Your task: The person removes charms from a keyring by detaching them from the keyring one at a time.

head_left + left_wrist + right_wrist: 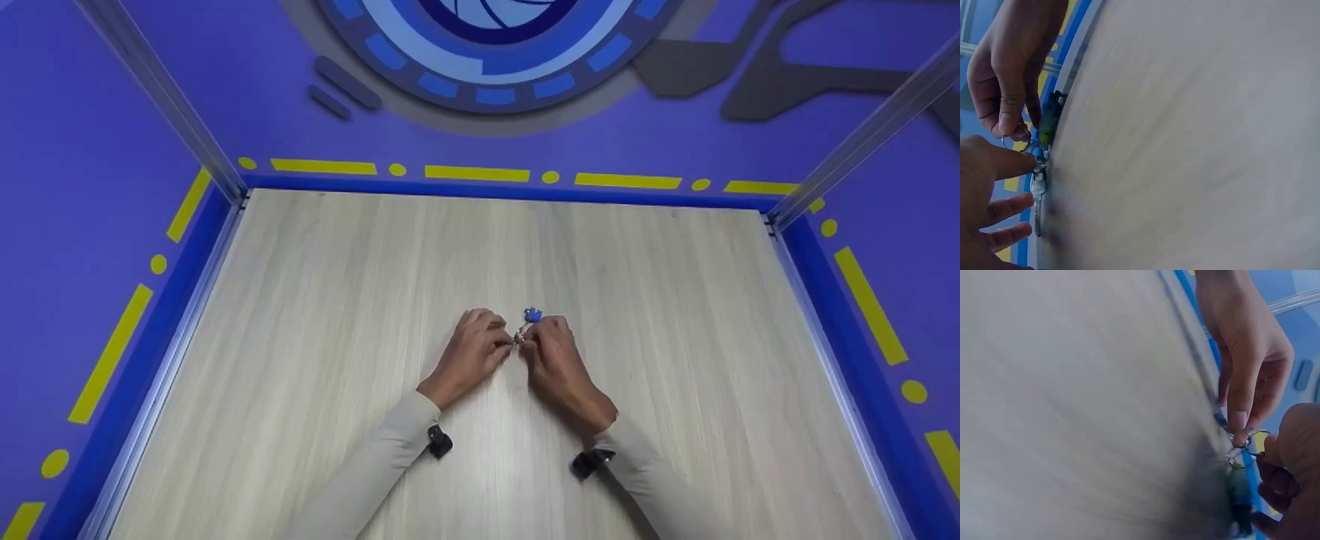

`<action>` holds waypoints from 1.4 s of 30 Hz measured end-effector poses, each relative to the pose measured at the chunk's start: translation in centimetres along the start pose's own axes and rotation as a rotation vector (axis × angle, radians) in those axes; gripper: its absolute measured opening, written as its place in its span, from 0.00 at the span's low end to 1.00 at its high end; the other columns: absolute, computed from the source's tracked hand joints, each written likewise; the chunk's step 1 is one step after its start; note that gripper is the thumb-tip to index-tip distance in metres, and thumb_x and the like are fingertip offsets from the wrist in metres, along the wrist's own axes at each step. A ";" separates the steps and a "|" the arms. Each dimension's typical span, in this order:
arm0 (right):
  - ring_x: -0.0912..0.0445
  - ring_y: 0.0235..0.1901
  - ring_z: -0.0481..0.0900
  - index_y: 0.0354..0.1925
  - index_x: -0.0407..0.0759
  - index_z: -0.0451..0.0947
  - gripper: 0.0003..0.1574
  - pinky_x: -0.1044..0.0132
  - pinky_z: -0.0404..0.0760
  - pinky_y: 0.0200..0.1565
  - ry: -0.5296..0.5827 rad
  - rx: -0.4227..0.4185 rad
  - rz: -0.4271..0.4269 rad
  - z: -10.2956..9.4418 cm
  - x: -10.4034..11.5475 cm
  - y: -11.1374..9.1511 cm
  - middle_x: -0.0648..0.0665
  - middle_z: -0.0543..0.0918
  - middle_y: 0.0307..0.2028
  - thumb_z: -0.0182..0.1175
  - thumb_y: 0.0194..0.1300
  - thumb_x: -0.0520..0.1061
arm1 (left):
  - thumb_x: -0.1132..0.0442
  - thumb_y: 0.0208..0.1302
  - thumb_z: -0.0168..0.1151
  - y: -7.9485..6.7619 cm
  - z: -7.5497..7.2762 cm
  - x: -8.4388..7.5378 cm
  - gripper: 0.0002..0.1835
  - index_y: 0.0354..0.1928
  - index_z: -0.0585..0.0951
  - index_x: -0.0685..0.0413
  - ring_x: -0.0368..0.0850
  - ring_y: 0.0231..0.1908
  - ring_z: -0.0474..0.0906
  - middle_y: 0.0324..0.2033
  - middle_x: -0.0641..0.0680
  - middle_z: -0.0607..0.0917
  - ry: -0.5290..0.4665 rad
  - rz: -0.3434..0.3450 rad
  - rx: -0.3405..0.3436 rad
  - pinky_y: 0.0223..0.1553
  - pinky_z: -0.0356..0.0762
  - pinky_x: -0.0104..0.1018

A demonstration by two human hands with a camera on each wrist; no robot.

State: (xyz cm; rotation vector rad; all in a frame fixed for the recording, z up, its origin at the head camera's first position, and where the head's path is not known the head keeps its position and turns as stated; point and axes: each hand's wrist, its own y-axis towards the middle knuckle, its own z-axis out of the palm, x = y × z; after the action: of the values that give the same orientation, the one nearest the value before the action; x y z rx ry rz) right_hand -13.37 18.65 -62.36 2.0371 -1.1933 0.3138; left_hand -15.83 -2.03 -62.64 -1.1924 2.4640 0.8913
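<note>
Both hands meet over a small keychain near the middle of the table. My right hand (557, 356) pinches a thin metal split ring (1028, 135) between thumb and finger. With thumb and fingertip, my left hand (471, 346) pinches the small metal links (1238, 451) beside that ring; its other fingers are spread in the left wrist view. A silver key (1038, 194) hangs by the left fingers. The blue-green charm (1239, 495) of the keychain lies beyond the right fingers, showing as a blue bit (533, 316) in the head view. Fingertips partly hide where the links join.
The pale wood-grain table (337, 300) spreads around the hands. Blue-purple panels (495, 142) with yellow marks wall its back and sides, and metal posts (161, 90) stand at the back corners. Each wrist wears a small black camera (439, 442).
</note>
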 end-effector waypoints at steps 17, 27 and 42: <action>0.48 0.48 0.79 0.44 0.41 0.84 0.04 0.50 0.80 0.49 0.148 -0.030 -0.050 -4.9 1.8 1.1 0.46 0.86 0.41 0.66 0.77 0.33 | 0.66 0.72 0.75 0.8 -4.2 -3.7 0.02 0.39 0.92 0.55 0.47 0.46 0.88 0.38 0.49 0.94 -0.440 -0.176 -0.058 0.56 0.82 0.49; 0.50 0.50 0.85 0.47 0.38 0.86 0.06 0.55 0.83 0.60 0.365 -0.020 0.185 -6.6 4.2 1.3 0.43 0.88 0.44 0.65 0.78 0.31 | 0.64 0.78 0.69 0.8 -5.3 -5.3 0.05 0.46 0.88 0.59 0.45 0.56 0.85 0.46 0.49 0.91 -0.710 -0.296 -0.076 0.70 0.76 0.58; 0.52 0.47 0.86 0.47 0.35 0.86 0.03 0.66 0.82 0.57 0.505 0.000 0.309 -7.5 5.4 1.6 0.45 0.89 0.43 0.68 0.77 0.34 | 0.69 0.71 0.75 0.7 -5.5 -6.1 0.02 0.42 0.92 0.55 0.43 0.48 0.88 0.40 0.48 0.92 -0.665 -0.278 -0.275 0.65 0.82 0.46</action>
State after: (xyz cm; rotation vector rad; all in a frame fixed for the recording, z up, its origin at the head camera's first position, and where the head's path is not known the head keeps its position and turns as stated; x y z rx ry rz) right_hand -10.62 20.00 -53.47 1.6263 -1.1707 0.9166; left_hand -12.39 -1.44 -55.21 -1.0544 1.6495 1.3094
